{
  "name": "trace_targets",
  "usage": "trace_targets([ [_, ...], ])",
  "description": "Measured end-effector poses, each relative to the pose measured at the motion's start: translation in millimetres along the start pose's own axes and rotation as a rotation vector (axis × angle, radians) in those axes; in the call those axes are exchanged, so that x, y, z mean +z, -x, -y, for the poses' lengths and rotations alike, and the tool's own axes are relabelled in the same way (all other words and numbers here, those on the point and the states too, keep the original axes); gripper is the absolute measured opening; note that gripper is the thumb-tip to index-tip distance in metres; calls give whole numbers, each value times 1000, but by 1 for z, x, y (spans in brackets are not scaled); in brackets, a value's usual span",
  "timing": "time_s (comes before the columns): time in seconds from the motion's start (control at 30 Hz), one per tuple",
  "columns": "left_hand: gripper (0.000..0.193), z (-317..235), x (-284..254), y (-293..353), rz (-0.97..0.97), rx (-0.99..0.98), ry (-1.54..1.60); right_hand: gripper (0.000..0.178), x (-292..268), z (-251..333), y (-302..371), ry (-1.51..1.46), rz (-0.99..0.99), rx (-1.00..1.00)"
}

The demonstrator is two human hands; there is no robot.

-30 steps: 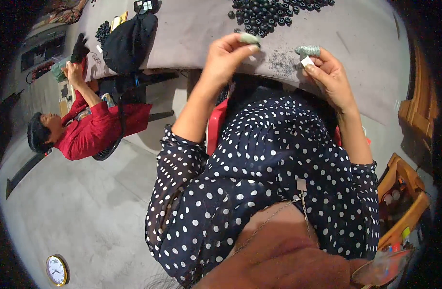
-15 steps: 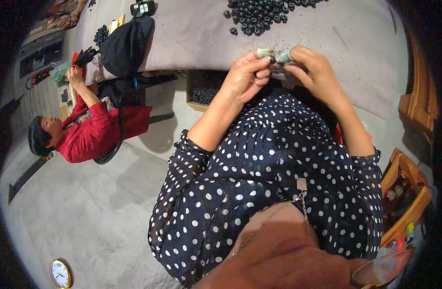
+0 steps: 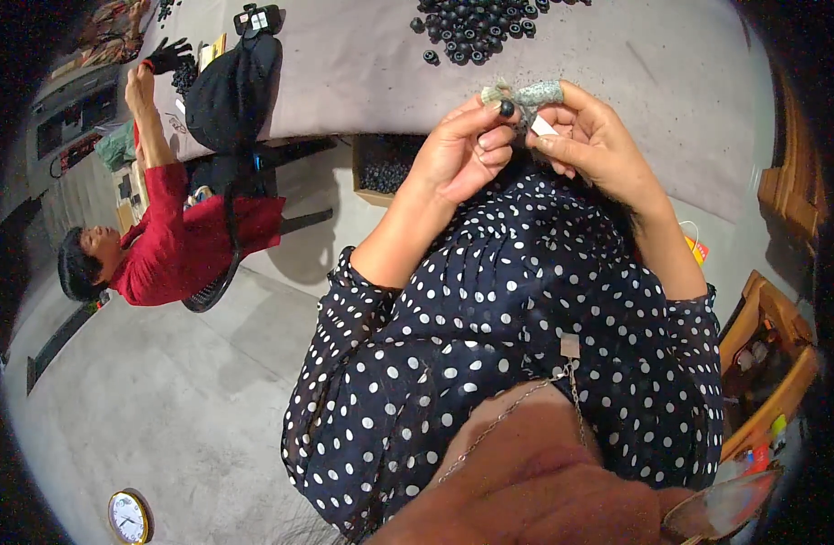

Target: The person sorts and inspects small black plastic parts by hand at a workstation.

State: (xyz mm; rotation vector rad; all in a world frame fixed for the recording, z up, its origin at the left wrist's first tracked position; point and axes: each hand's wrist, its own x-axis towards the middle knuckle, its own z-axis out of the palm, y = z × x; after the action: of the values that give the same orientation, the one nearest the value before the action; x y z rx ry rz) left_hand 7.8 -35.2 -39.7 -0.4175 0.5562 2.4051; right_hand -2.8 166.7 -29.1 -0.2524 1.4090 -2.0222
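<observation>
My left hand (image 3: 467,153) is closed, pinching a small round black part (image 3: 508,108) between thumb and forefinger. A pale cloth finger cover (image 3: 496,92) wraps the tip of its forefinger. Just to the right, my right hand (image 3: 603,143) is closed on a small flat white piece (image 3: 544,125), whose kind I cannot make out. A grey-green finger cover (image 3: 538,93) sits on the right forefinger, which reaches almost to the black part. Both hands are held at the near edge of the cloth-covered table (image 3: 362,68). A pile of similar black parts (image 3: 476,27) lies beyond them.
Below the table edge stands a cardboard box (image 3: 373,196) of black parts. Dark crumbs dot the cloth. A black bag (image 3: 231,95) lies at the left. A seated co-worker in red (image 3: 194,241) reaches toward a black glove (image 3: 169,56). Wooden furniture (image 3: 753,354) stands at right.
My right hand has turned, and the white piece now shows in it. The black part shows more plainly in my left. The co-worker's arm has stretched farther out, away from the green bag.
</observation>
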Motion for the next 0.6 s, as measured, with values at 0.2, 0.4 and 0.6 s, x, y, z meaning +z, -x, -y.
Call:
trace_targets([
  [0.2, 18, 4, 7, 3, 3, 42, -80, 37, 7, -2, 2, -48, -33, -94],
  [0.4, 16, 5, 3, 4, -3, 99, -109, 36, 9, -10, 0, 57, -61, -153],
  [0.6, 15, 5, 2, 3, -9, 82, -129, 32, 11, -4, -1, -25, -5, -149],
])
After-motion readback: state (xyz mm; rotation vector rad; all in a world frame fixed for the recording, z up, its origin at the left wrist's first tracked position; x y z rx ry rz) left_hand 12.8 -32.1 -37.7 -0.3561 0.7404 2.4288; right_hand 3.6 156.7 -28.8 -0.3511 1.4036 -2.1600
